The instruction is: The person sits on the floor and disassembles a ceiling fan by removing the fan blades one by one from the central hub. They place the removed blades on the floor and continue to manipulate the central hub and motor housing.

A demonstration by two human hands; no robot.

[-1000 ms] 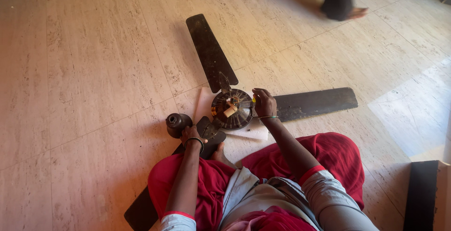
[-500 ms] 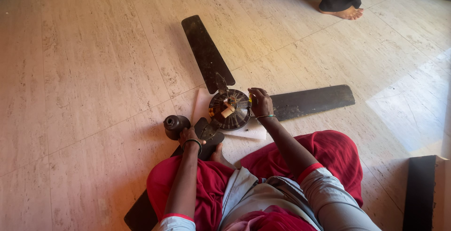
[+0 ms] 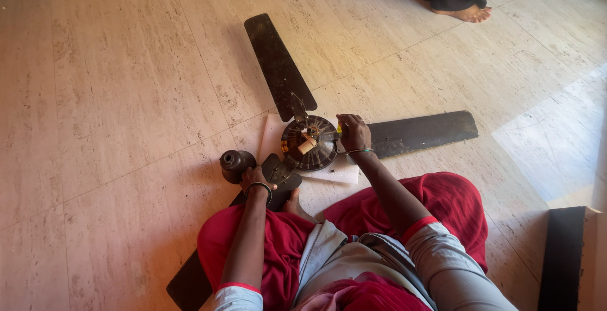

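No packages, labels, signs or screens in view — nothing of that kind.

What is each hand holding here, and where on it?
The left hand rests on the fan's near blade bracket. The right hand pinches something small and yellow at the motor hub's rim; grip details unclear.

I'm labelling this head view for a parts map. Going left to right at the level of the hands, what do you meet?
Dark bell-shaped cup → left hand → fan motor hub → right hand → right fan blade.
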